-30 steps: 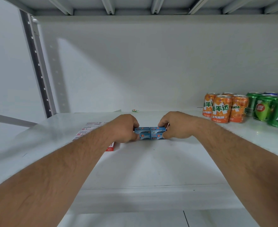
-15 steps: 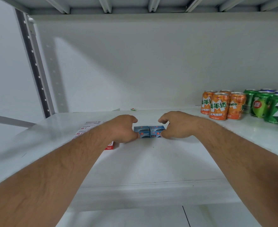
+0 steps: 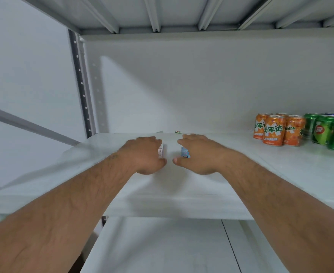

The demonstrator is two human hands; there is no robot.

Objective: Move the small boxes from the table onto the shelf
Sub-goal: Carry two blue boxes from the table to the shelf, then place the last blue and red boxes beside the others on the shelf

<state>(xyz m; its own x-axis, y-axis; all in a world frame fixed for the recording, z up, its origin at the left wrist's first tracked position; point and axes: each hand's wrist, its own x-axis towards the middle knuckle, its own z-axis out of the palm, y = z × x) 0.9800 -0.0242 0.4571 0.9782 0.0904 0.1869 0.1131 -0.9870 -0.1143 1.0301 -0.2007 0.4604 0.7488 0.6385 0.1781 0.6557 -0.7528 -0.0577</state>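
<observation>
On the white shelf (image 3: 181, 186), both my hands rest side by side at mid-depth with a narrow gap between them. My right hand (image 3: 198, 154) is cupped over a small blue box (image 3: 184, 152), thumb in front and fingers behind; only the box's left end shows. My left hand (image 3: 145, 154) is curled over another small box (image 3: 160, 151), of which only a pale end face shows at the fingertips. Both boxes sit on the shelf surface, mostly hidden by the hands.
Orange soda cans (image 3: 274, 130) and green soda cans (image 3: 325, 130) stand at the shelf's back right. A perforated grey upright (image 3: 81, 85) marks the back left corner. The shelf above (image 3: 162, 14) hangs overhead. A lower shelf (image 3: 162, 249) lies below the front edge.
The two blue boxes, pressed together between my hands, have been drawn apart, one under each hand. The view shifted so the flat red and white pack at left is now hidden.
</observation>
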